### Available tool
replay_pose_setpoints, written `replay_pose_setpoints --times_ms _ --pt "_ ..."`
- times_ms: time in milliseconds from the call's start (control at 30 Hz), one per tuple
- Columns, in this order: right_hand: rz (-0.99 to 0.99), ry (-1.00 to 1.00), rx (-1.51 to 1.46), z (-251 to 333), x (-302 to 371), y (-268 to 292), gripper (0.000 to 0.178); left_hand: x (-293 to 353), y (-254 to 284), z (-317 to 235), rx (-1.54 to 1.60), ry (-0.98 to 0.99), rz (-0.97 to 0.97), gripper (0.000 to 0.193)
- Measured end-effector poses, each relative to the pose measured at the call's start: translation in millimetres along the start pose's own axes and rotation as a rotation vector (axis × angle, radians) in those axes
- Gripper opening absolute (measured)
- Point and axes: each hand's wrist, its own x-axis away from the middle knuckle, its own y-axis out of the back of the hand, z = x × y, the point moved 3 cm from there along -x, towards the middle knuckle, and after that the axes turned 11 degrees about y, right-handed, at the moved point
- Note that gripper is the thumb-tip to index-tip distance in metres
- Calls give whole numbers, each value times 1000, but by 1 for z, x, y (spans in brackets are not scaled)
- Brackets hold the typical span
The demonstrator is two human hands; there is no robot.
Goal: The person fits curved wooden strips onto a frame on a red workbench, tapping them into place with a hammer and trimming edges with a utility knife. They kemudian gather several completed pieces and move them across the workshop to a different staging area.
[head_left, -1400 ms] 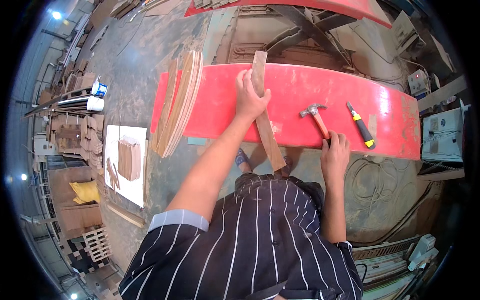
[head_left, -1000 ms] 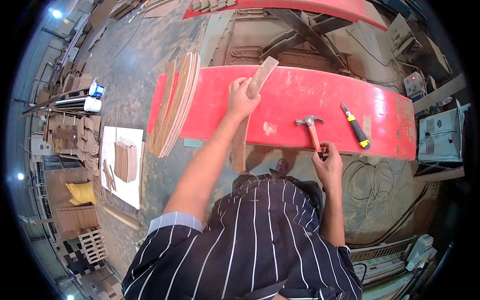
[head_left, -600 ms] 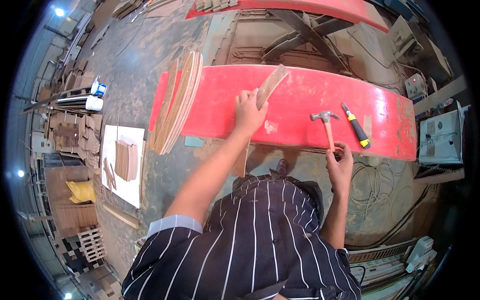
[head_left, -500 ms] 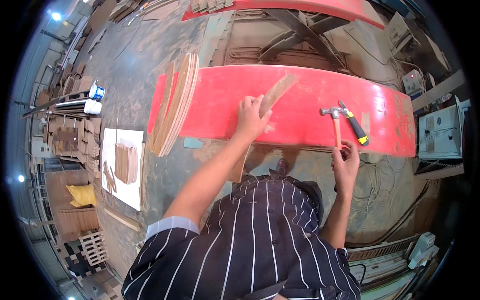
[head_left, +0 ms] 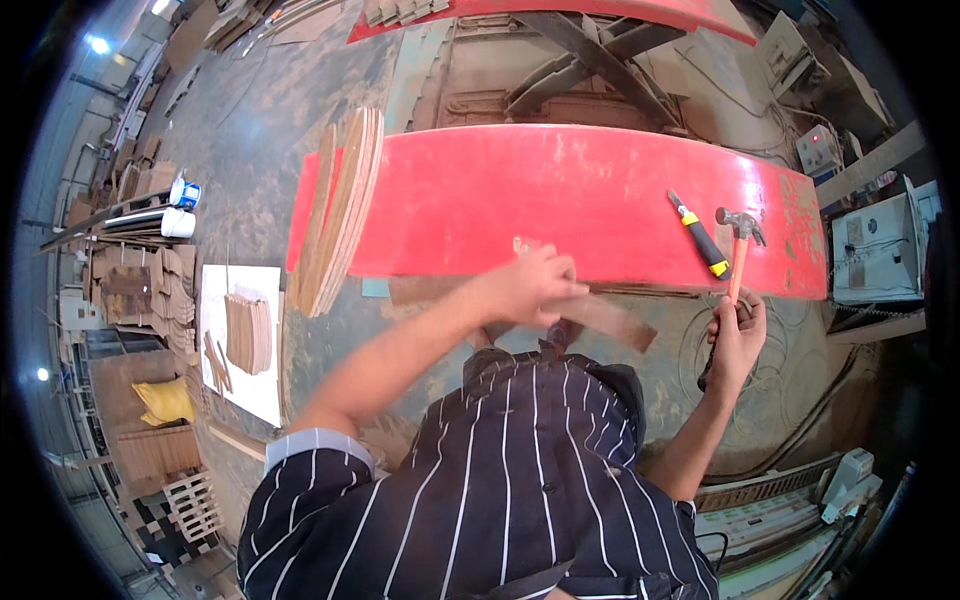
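Note:
My left hand (head_left: 535, 286), somewhat blurred, is closed around one end of a short flat wood strip (head_left: 617, 322). The strip points right and slightly toward me, off the near edge of the red tabletop (head_left: 480, 200) and above the floor. In my right hand (head_left: 738, 335) is a claw hammer (head_left: 740, 262), gripped by its orange-brown handle with the metal head pointing away from me over the table's right part. Just left of the hammer, a yellow and black utility knife (head_left: 705, 243) rests on the red surface.
Curved wood strips (head_left: 350, 215) lie across the table's left end. On the floor at left, a white board (head_left: 262, 390) bears more wood pieces (head_left: 247, 333). Beyond stands a scissor-lift frame (head_left: 600, 65). Cables (head_left: 690, 375) coil on the floor at right.
My left hand has drawn the wood strip toward me and swung its free end from far right to near right. My right hand has carried the hammer rightward, past the knife.

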Motion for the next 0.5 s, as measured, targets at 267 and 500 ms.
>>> replay_pose_setpoints --times_ms 267,500 --pt "96 -60 -31 -5 11 -9 22 -80 58 60 -192 78 48 58" --pt "251 -100 37 -16 32 -29 26 -81 40 91 -136 230 42 49"
